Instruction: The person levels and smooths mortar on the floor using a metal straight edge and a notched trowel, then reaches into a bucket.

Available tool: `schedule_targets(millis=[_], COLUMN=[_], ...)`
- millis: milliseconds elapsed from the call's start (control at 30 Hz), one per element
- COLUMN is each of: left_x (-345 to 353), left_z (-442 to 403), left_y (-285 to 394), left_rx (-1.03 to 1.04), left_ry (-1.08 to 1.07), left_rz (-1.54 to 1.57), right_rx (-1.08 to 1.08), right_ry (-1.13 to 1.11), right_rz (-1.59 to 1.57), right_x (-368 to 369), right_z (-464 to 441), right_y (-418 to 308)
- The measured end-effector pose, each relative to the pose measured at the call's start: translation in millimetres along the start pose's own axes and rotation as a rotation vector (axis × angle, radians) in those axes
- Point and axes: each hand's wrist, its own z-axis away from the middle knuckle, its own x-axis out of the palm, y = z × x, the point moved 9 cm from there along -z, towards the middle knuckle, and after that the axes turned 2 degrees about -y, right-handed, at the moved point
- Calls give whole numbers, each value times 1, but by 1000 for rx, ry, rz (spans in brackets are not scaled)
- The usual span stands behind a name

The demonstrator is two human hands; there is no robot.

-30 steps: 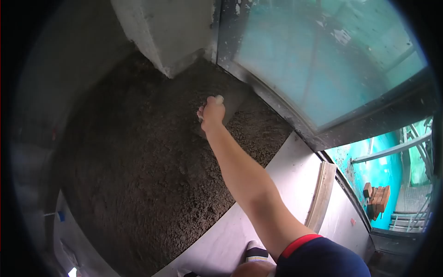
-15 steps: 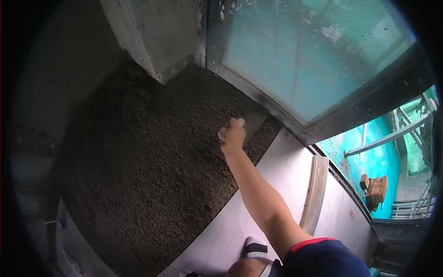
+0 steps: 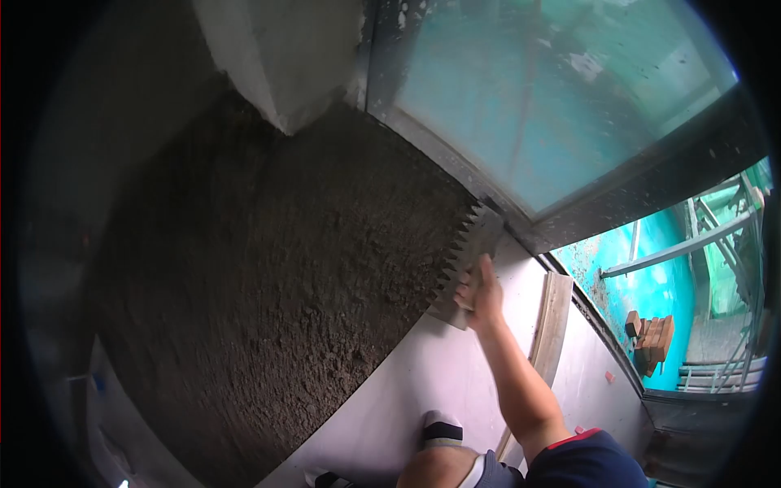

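Observation:
My right hand (image 3: 486, 298) is closed around the handle of a notched metal trowel (image 3: 480, 244). The trowel's toothed edge faces left, over the right border of a dark, rough bed of wet mortar (image 3: 268, 252). Its plain edge lies on the side of the pale smooth floor slab (image 3: 390, 390). Where the trowel has passed, the upper part of the mortar looks smoother, while the lower part is lumpy. My left hand is outside the view.
A concrete column (image 3: 305, 61) meets the mortar at the top. Beside it runs a metal-framed glass panel (image 3: 521, 106). A wooden strip (image 3: 550, 325) lies on the pale floor at right, with stacked bricks (image 3: 653, 342) beyond the frame. My sock-covered foot (image 3: 442, 429) is near the bottom.
My right hand and the trowel have moved right and down, from over the mortar to its right edge. The trowel has turned, and its teeth now show.

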Motion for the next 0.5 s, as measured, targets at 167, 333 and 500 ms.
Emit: schedule_targets(millis=[167, 333, 500], left_x=[10, 12, 10], left_z=[13, 27, 35], left_y=[-1, 9, 20], left_rx=[179, 71, 17], left_ry=[61, 28, 19], left_rz=[-125, -87, -89], right_rx=[134, 163, 314], right_ry=[-164, -248, -427], right_rz=[5, 33, 113], right_x=[-39, 23, 115], right_z=[-17, -47, -44], right_y=[-16, 4, 49])
